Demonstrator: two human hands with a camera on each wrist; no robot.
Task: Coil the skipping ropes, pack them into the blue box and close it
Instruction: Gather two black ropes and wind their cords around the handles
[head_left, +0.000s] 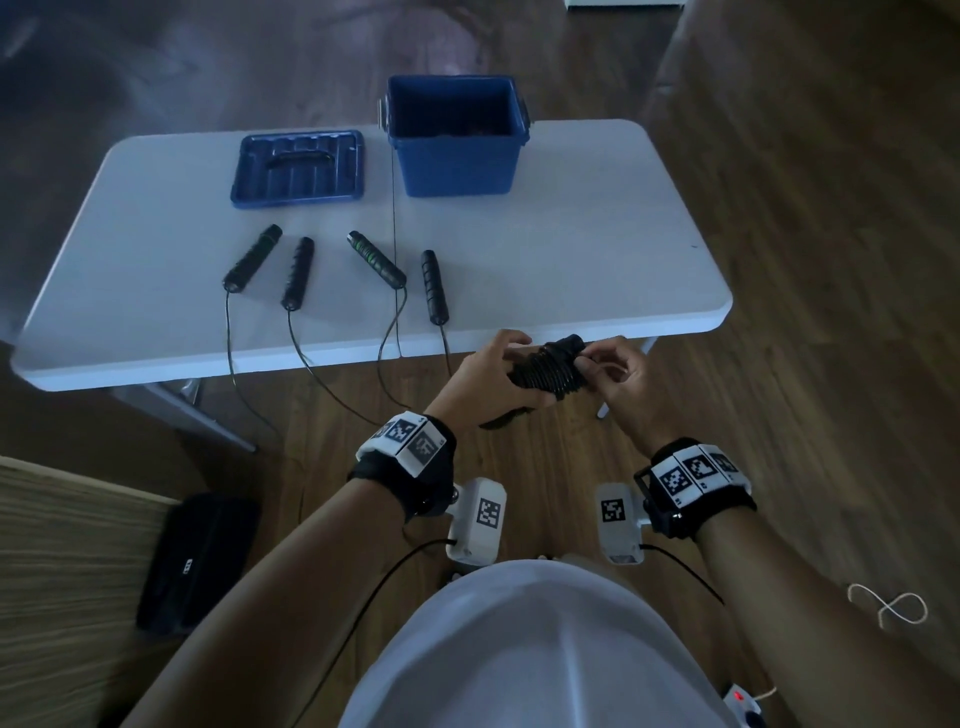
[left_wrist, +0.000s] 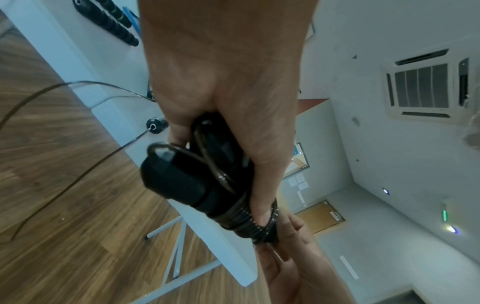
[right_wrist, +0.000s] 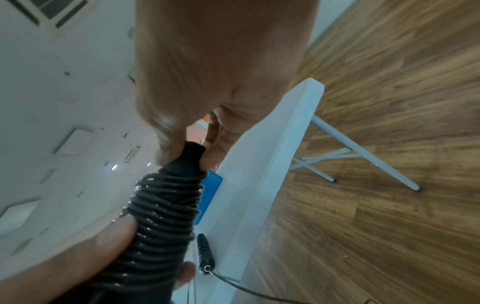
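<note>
In front of the table's near edge both hands hold a black skipping rope bundle (head_left: 549, 368), its cord wound tightly round the handles. My left hand (head_left: 485, 379) grips the bundle (left_wrist: 207, 185) round its thick end. My right hand (head_left: 613, 371) pinches the narrow tip of the bundle (right_wrist: 166, 207) between thumb and fingers. The open blue box (head_left: 457, 135) stands at the table's far edge, its inside dark. Its blue lid (head_left: 298, 167) lies upside down to the left. Several black rope handles (head_left: 296, 273) lie on the white table (head_left: 597, 249).
Thin cords from the handles on the table hang over the near edge onto the wood floor (head_left: 332, 395). A black case (head_left: 200, 558) lies on the floor at my left beside a wooden surface (head_left: 62, 571). A white string (head_left: 888, 605) lies on the floor at the right.
</note>
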